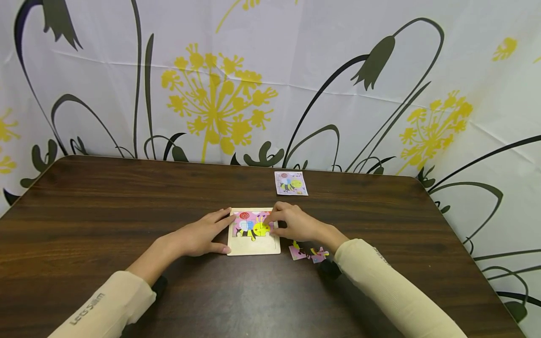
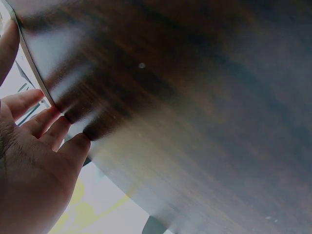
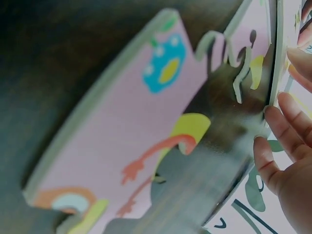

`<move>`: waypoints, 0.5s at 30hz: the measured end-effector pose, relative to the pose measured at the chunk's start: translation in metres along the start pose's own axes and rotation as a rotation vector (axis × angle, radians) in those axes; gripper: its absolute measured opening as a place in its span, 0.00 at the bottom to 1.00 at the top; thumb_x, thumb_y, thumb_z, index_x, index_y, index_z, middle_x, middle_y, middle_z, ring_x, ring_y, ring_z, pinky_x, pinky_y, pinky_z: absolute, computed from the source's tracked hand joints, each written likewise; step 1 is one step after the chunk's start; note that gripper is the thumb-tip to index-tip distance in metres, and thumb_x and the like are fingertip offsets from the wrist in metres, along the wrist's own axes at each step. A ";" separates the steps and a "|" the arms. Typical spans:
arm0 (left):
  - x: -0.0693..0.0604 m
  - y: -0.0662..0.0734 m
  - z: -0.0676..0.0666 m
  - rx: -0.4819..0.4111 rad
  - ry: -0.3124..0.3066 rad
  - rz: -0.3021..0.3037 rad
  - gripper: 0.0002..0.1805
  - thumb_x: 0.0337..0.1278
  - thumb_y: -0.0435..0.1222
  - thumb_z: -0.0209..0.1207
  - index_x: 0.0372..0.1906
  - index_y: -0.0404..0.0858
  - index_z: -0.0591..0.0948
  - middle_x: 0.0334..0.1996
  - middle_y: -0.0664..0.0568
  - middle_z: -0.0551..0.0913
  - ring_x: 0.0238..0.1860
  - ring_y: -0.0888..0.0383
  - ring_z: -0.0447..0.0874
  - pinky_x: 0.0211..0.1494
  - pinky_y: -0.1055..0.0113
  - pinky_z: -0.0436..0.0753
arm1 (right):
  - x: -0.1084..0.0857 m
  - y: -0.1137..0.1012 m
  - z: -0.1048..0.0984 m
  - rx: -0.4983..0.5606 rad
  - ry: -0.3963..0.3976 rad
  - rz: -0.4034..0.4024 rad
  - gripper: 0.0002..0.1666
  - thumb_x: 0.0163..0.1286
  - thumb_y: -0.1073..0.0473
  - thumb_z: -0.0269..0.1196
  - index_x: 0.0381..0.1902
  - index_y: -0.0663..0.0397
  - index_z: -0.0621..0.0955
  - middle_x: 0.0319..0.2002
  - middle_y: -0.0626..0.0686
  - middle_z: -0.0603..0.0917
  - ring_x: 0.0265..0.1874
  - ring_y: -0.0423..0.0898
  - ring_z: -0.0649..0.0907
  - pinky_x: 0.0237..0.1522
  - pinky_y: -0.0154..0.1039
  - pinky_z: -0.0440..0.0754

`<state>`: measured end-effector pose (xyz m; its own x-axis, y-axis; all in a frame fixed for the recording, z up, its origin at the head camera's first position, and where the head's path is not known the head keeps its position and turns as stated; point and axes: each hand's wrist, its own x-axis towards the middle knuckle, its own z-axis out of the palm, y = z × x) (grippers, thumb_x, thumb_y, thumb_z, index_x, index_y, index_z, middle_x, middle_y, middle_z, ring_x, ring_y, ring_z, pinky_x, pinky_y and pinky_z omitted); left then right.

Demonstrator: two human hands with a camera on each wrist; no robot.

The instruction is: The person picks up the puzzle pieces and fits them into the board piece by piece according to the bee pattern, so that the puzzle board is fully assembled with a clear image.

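Note:
A shallow wooden puzzle tray (image 1: 254, 248) lies on the table, its upper part filled with joined bee-picture pieces (image 1: 247, 225) and its lower strip bare wood. My left hand (image 1: 198, 235) rests along the tray's left side, fingers spread and thumb at the near left corner; the left wrist view shows fingertips at the edge. My right hand (image 1: 299, 222) bends over the right side, fingertips touching the bee's head piece. Beside the tray, under the right forearm, lie loose pink puzzle pieces (image 1: 297, 252), seen close up as one large jigsaw piece (image 3: 122, 126) in the right wrist view.
A printed card (image 1: 290, 183) with the same bee picture lies near the table's far edge. The dark wooden table (image 1: 105, 202) ends at a white floral cloth (image 1: 313, 56) hanging behind it.

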<state>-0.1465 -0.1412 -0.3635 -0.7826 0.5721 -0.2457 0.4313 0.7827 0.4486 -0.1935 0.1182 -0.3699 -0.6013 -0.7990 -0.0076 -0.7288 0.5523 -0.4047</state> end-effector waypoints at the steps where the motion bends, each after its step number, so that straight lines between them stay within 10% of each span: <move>1: 0.000 0.000 0.000 0.000 0.001 -0.001 0.44 0.51 0.48 0.61 0.68 0.32 0.57 0.69 0.35 0.49 0.67 0.38 0.47 0.62 0.44 0.58 | 0.000 0.000 0.000 0.001 -0.001 0.001 0.15 0.60 0.60 0.65 0.45 0.54 0.82 0.38 0.51 0.74 0.37 0.45 0.73 0.39 0.36 0.71; 15: 0.000 -0.001 0.001 0.004 0.004 0.000 0.44 0.52 0.48 0.61 0.68 0.32 0.57 0.68 0.35 0.49 0.67 0.38 0.47 0.62 0.44 0.57 | 0.000 0.000 0.001 0.006 0.010 -0.005 0.14 0.60 0.60 0.65 0.45 0.54 0.82 0.38 0.51 0.74 0.37 0.45 0.73 0.39 0.36 0.70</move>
<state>-0.1468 -0.1417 -0.3649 -0.7844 0.5711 -0.2421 0.4333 0.7837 0.4449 -0.1930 0.1182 -0.3703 -0.6008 -0.7994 0.0040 -0.7300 0.5467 -0.4101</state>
